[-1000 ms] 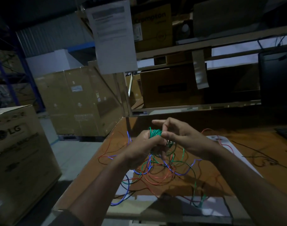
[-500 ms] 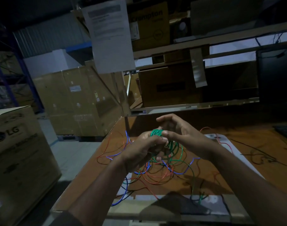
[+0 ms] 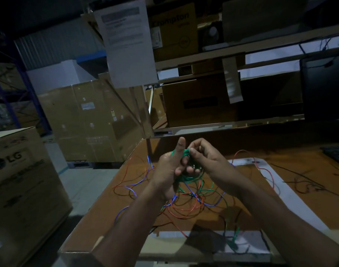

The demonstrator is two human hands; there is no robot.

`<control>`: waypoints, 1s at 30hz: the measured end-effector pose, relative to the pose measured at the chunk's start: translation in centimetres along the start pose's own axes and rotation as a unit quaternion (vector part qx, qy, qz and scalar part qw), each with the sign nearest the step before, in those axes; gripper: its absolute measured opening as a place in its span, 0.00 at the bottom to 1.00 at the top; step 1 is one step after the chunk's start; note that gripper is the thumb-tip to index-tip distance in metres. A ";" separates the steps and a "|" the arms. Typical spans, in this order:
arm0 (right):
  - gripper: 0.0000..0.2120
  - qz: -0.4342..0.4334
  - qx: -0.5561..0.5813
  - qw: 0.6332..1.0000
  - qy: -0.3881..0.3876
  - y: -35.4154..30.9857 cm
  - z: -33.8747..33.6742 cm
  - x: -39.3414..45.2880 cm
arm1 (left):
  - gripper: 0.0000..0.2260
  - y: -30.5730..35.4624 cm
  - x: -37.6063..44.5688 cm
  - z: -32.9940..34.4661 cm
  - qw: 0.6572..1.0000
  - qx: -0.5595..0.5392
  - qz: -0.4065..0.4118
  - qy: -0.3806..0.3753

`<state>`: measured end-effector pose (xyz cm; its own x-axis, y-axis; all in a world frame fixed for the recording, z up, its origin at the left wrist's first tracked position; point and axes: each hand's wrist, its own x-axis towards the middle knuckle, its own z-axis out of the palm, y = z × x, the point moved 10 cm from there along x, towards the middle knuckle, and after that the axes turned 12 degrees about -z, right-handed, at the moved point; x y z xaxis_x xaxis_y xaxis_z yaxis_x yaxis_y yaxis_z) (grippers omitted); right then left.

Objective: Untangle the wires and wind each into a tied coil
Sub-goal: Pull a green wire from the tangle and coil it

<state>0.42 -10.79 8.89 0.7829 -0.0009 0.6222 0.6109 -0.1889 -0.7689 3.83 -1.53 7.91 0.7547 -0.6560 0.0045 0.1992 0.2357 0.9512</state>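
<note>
A: We are holding the green wire coil [image 3: 186, 168] up above the worktop [image 3: 232, 212], between both hands. Why so high?

B: We judge it is keeping the wound loops clear of the tangle of red, blue and green wires [image 3: 184, 201] lying below, so nothing snags as we are winding.

A: And the left hand [image 3: 169, 171]?

B: Its fingers are curling round the coil from below, thumb sticking straight up beside the top of the loops. That grip is clamped on the coil, acting as the former that keeps the turns together.

A: The right hand [image 3: 205, 160]?

B: Its fingertips [image 3: 191, 151] are pinching the green wire at the top of the coil, closed on the strand. We think it is laying or tucking a turn there; whether it is already tying off, we cannot tell in this dim light.

A: Is the green wire free of the rest?

B: Not fully, it seems. Green strands are trailing down from the coil into the tangle, and a green length is running toward the near edge of the worktop. The red wire [image 3: 261, 168] is looping out over the white sheet [image 3: 292, 201] to the right, and thin black wires [image 3: 307, 185] are lying farther off, all unwound.
</note>
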 end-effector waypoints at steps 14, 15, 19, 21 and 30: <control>0.04 -0.056 -0.080 0.995 0.029 -0.6 0.2 0.0 | 0.18 1.6 -0.9 -1.8 0.975 0.155 0.093 0.127; 0.04 -0.061 -0.088 0.994 0.037 -0.7 0.1 -0.1 | 0.18 1.8 -1.1 -1.9 0.970 0.170 0.108 0.139; 0.08 -0.064 -0.097 0.990 0.078 -0.7 -0.3 -0.2 | 0.20 2.3 -1.5 -1.6 0.957 0.204 0.144 0.145; 0.08 -0.063 -0.095 0.988 0.105 -0.5 -0.8 -0.1 | 0.22 1.5 -1.1 -1.7 0.973 0.153 0.112 0.129; 0.10 -0.088 -0.124 0.982 0.114 -1.1 -0.5 -0.3 | 0.21 -0.3 -0.4 -1.8 0.995 -0.042 0.058 0.064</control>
<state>-0.50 -11.08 9.61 0.6037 -0.1616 0.7806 0.6646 -0.4388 -0.6048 4.62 0.01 7.10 0.8479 -0.5257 0.0683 0.1534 0.3666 0.9176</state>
